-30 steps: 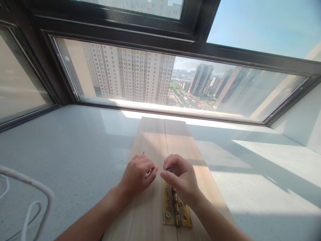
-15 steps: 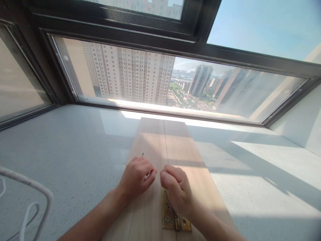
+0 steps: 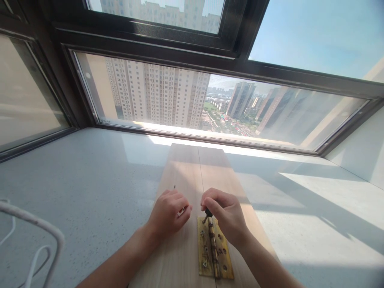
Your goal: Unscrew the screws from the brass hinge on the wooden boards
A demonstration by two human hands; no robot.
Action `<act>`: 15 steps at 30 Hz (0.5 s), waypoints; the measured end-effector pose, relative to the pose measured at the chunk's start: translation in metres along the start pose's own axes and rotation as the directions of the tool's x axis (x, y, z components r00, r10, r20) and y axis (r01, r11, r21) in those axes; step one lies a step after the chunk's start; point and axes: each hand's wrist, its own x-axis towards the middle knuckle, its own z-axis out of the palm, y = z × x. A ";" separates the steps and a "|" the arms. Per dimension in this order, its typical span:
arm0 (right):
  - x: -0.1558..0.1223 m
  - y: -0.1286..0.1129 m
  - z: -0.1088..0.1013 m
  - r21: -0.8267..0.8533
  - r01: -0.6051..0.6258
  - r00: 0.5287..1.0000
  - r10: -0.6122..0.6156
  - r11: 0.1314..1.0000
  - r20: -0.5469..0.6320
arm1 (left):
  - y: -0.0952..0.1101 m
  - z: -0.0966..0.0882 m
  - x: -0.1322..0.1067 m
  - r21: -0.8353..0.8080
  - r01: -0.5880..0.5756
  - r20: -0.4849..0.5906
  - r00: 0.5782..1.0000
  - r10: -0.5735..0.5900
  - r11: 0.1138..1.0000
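My right hand (image 3: 225,212) is closed around a small screwdriver (image 3: 207,214), with its black end and short metal shaft showing below the fingers. The shaft's tip is at the upper left hole of a worn brass hinge (image 3: 213,256). That hinge lies open across the seam between two pale wooden boards (image 3: 184,168), with screw heads in several holes of its left leaf. Curled on the left board is my left hand (image 3: 169,212), fingers closed. Whatever sits between its thumb and fingers is too hidden to name; a thin dark tip (image 3: 174,187) shows just beyond the knuckles.
Under the boards is a pale speckled sill (image 3: 105,180) with bands of sunlight and shadow. A dark window frame (image 3: 195,60) rises behind it, with tall buildings outside. At the lower left are a bent white tube (image 3: 45,224) and thin white cords.
My right hand has lifted and shifted right, uncovering more of the hinge and the screwdriver's lower end. My left hand keeps its closed shape. The view has tilted slightly.
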 end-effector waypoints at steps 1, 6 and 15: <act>-0.001 -0.002 0.001 -0.012 -0.009 1.000 0.009 1.000 -0.014 | 0.000 0.000 0.000 0.000 0.001 0.003 1.000 -0.001 1.000; -0.010 0.000 0.017 -0.044 -0.017 0.997 0.014 0.999 -0.071 | 0.001 0.001 0.001 0.002 -0.012 -0.003 1.000 0.012 1.000; 0.003 -0.007 0.014 0.040 -0.036 0.938 0.020 0.999 0.347 | -0.002 0.003 -0.002 -0.010 -0.009 -0.018 1.000 0.009 1.000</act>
